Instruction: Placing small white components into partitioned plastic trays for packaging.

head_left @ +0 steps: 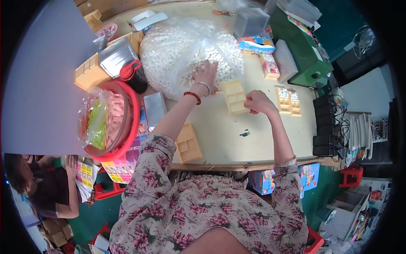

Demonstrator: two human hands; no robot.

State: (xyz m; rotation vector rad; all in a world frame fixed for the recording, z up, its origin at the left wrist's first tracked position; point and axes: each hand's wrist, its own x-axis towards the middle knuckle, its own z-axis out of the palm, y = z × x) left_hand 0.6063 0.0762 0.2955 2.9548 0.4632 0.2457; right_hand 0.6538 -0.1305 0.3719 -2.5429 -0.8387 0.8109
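Note:
A big clear plastic bag [165,55] full of small white pieces stands at the far middle of the table. My left hand [206,76] reaches into its mouth, fingers stretched out over the white pieces [220,55]; the fingertips are partly hidden. To its right, my right hand [260,103] is closed on the right edge of a cream compartment tray [234,97], held tilted over the table. Another cream tray [189,144] lies near the front edge, by my left forearm. Two small cream trays [288,101] with white pieces in their far compartments lie right of my right hand.
At left stand a red basin [133,114] with pink and green packed pieces and a black bottle [134,76] with a red lid. Black boxes [325,127] with cables line the right edge, below a green metal case [304,51]. A person [50,186] sits at lower left.

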